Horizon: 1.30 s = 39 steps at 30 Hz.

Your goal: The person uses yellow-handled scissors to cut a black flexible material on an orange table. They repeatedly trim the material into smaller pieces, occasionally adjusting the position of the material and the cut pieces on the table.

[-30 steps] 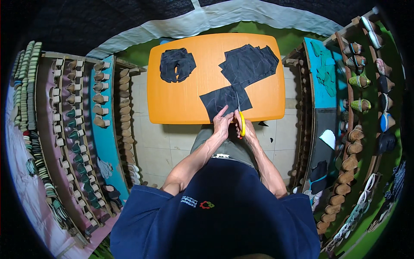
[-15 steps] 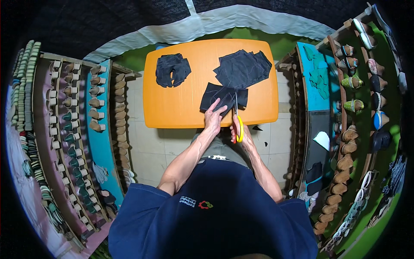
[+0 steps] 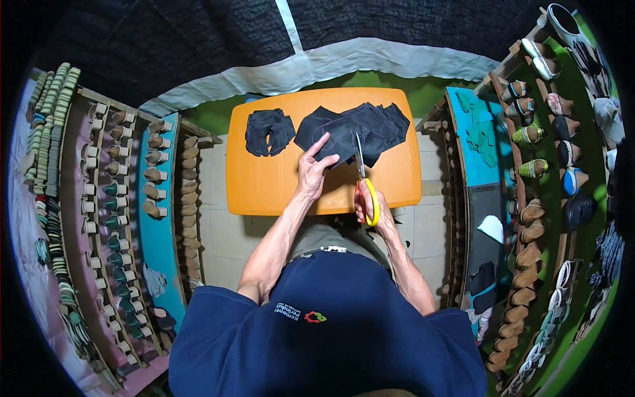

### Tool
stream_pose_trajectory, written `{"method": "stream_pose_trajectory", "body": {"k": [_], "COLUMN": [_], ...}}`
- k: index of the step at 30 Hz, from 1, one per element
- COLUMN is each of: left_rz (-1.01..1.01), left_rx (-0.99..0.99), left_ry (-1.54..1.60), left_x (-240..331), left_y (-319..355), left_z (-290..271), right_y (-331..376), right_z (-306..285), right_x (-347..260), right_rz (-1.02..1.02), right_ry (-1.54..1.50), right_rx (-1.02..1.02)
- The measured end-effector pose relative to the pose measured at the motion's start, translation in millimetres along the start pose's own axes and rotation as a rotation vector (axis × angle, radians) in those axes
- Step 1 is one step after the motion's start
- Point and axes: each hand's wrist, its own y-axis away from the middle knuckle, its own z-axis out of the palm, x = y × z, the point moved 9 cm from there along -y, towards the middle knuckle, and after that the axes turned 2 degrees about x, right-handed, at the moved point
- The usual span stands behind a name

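A dark piece of sheet material [image 3: 331,135], marked with thin drawn lines, is pinched at its near edge by my left hand [image 3: 311,175]. Its far side overlaps a stack of similar black pieces [image 3: 390,122] on the right part of the table. My right hand [image 3: 364,205] grips scissors [image 3: 373,202] with yellow and red handles. Their blades point away from me and lie against the right side of the held piece; how far apart they are is hard to make out. Farther left lies another pile of cut black pieces [image 3: 264,126], with a gap in its middle.
An orange table [image 3: 261,188] stands in front of me. Racks with shoe lasts [image 3: 155,175] line the left side, and shoes [image 3: 529,135] and more lasts the right. Green scraps [image 3: 481,135] lie on a blue shelf at right. Dark cloth [image 3: 198,53] hangs behind the table.
My left hand has shifted left and turned the black piece, which now overlaps the right stack. The scissors have stayed by its right side. The whole view has tilted, so the table appears lower.
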Motion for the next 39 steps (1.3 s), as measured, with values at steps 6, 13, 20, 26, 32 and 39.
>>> {"method": "stream_pose_trajectory", "body": {"k": [6, 13, 20, 26, 32, 39], "left_rz": [0.061, 0.078, 0.095, 0.139, 0.140, 0.177], "left_rx": [-0.145, -0.151, -0.109, -0.073, -0.078, -0.012], "left_ry": [-0.049, -0.073, -0.010, -0.028, -0.026, 0.004], "left_x": [55.2, 72.4, 71.3, 71.8, 61.5, 49.6], "left_y": [-14.5, -7.9, -1.2, 7.0, 17.2, 29.5], "left_z": [22.2, 32.3, 29.8, 28.5, 28.3, 21.1], "right_y": [20.4, 27.7, 29.9, 26.2, 23.2, 26.9], "right_z": [10.8, 13.8, 13.9, 16.5, 24.2, 24.5], "right_x": [-57.9, -67.4, -60.7, -44.3, -39.8, -33.5], "right_rz": [-0.214, -0.309, -0.356, -0.266, -0.285, -0.281], "right_ry": [0.130, 0.151, 0.125, 0.003, -0.034, -0.059], "right_rx": [-0.073, -0.058, -0.041, -0.098, -0.150, -0.086]}}
